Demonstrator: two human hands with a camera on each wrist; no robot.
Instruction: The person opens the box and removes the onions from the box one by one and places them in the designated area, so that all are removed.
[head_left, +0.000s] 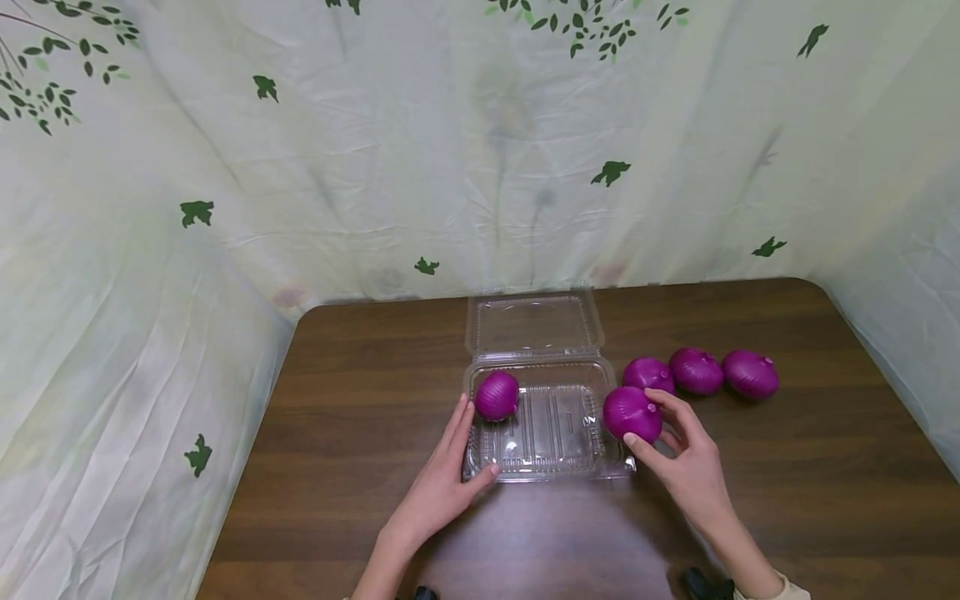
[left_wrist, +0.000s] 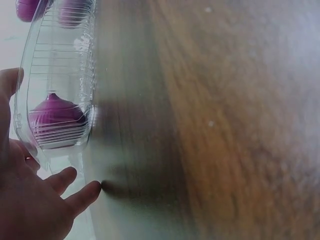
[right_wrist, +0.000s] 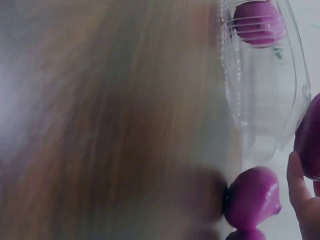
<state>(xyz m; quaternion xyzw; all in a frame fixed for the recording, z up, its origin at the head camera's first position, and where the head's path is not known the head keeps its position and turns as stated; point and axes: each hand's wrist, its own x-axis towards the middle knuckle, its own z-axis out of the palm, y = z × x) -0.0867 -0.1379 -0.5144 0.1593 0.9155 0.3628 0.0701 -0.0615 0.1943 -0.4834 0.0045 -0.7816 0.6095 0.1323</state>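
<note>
A clear plastic clamshell box (head_left: 558, 425) lies on the table with its lid (head_left: 534, 327) folded back. One purple onion (head_left: 497, 395) sits inside at the left. My left hand (head_left: 442, 483) rests against the box's left side and front corner, fingers fairly straight. My right hand (head_left: 686, 462) pinches a second onion (head_left: 632, 414) between thumb and fingers at the box's right rim. In the right wrist view this held onion (right_wrist: 309, 137) is partly cut off by the frame edge.
Right of the box, three more onions stand in a row: a near one (head_left: 647, 374), a middle one (head_left: 696, 371) and a far-right one (head_left: 751, 374). Behind the wooden table (head_left: 360, 375) hangs a pale leaf-patterned curtain (head_left: 420, 167).
</note>
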